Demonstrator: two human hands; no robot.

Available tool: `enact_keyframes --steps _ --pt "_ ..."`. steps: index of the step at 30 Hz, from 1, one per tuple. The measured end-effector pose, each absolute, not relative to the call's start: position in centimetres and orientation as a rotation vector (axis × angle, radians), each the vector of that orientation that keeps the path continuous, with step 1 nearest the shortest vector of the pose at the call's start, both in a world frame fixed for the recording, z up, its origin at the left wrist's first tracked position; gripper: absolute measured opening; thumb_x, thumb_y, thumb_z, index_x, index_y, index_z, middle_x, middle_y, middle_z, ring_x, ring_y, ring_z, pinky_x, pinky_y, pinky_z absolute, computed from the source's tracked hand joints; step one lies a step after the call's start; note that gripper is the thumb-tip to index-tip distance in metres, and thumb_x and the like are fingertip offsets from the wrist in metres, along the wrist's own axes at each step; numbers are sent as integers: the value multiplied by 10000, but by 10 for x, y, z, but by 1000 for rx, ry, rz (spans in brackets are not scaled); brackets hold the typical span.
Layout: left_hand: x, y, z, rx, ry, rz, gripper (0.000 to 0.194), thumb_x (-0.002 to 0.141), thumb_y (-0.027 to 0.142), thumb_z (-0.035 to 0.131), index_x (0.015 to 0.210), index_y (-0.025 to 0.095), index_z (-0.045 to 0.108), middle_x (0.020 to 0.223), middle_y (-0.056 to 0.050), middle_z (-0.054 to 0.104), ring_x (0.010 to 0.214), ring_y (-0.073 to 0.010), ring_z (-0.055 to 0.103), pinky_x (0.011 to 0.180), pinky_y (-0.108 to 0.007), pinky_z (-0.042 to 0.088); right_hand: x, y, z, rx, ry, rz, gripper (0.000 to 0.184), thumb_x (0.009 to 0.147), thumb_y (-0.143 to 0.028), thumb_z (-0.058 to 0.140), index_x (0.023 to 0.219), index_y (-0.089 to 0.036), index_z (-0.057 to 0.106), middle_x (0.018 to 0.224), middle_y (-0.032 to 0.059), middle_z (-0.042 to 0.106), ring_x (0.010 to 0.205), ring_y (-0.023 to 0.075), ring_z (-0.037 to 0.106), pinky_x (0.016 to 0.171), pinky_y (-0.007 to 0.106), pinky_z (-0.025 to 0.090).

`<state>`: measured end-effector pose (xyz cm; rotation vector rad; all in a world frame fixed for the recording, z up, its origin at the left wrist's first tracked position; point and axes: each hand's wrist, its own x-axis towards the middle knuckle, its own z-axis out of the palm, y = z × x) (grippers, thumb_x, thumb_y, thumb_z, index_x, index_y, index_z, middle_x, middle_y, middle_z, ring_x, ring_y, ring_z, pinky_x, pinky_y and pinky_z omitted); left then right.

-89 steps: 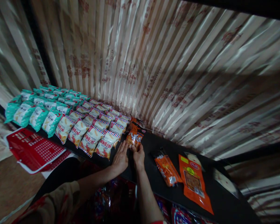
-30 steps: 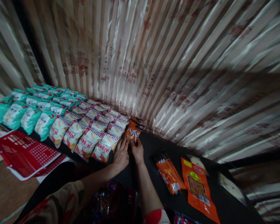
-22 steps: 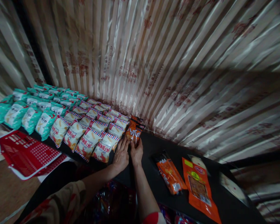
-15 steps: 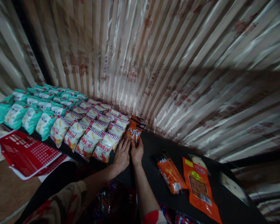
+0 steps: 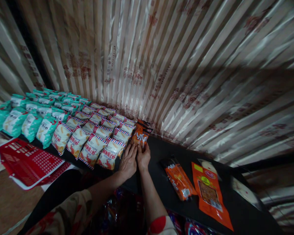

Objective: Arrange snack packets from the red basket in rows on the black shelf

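Observation:
Both hands are at the lower end of an orange snack packet (image 5: pixel 140 132), which leans upright with more dark-topped orange packets behind it. My left hand (image 5: pixel 128 162) presses its fingers to the packet's lower left side. My right hand (image 5: pixel 143 158) is closed round the lower right corner, thumb on the front. Left of them, rows of white snack bags (image 5: pixel 91 148) with striped edges stand on the black shelf (image 5: pixel 156 186). The packet's bottom is hidden by the fingers.
Teal snack bags (image 5: pixel 29 125) fill the shelf's left end. On the right lie a loose orange packet (image 5: pixel 178 179) and a flat orange pouch (image 5: pixel 210 194). A red basket (image 5: pixel 31 163) is at lower left. Pleated printed sheeting (image 5: pixel 147 65) hangs behind.
The orange packet between my hands now sits slightly higher and more upright, its front more in view. My hands have barely moved. The whole view has shifted slightly.

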<state>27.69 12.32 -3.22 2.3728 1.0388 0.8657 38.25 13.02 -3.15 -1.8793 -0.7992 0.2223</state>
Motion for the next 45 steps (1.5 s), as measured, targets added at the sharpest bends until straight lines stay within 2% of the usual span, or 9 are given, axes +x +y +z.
enact_keyframes --steps 12,18,25,31,39,45 --pt "277 123 -31 2382 1051 795 630 766 68 374 1391 85 292 1471 -85 280 1387 -237 110 1121 -415 235 381 130 -26 -1926 -804 234 674 748 -498 481 1260 -59 464 1181 203 559 1090 278 534 921 371 402" --pt "278 125 -34 2405 1083 772 625 777 80 379 1394 96 285 1469 -94 280 1383 -240 134 1103 -426 266 379 129 -29 -1929 -855 214 654 777 -483 445 1279 -64 444 1213 205 534 1109 280 512 920 374 398" --pt "276 125 -34 2477 1073 753 554 843 186 390 1379 70 309 1457 -126 300 1375 -263 157 1096 -425 273 370 121 -33 -1925 -875 140 653 788 -425 423 1299 -19 401 1227 235 498 1150 290 469 961 404 367" --pt "275 124 -36 2499 1044 749 541 846 178 381 1373 71 314 1457 -122 303 1376 -255 156 1084 -417 291 369 112 -40 -1944 -889 106 630 799 -393 408 1314 -32 380 1275 236 438 1179 298 437 981 421 355" --pt "277 121 -36 2509 1051 766 481 893 188 333 1365 95 319 1459 -123 297 1378 -242 153 1039 -425 351 365 102 -44 -1930 -913 48 548 785 -295 421 1274 -46 423 1254 221 462 1186 285 418 990 423 346" --pt "271 108 -31 2505 1019 674 479 884 178 339 1353 81 335 1463 -135 282 1374 -256 166 1035 -456 352 358 89 -41 -1931 -923 36 460 770 -247 420 1171 -43 515 1187 218 519 1136 267 459 978 402 357"
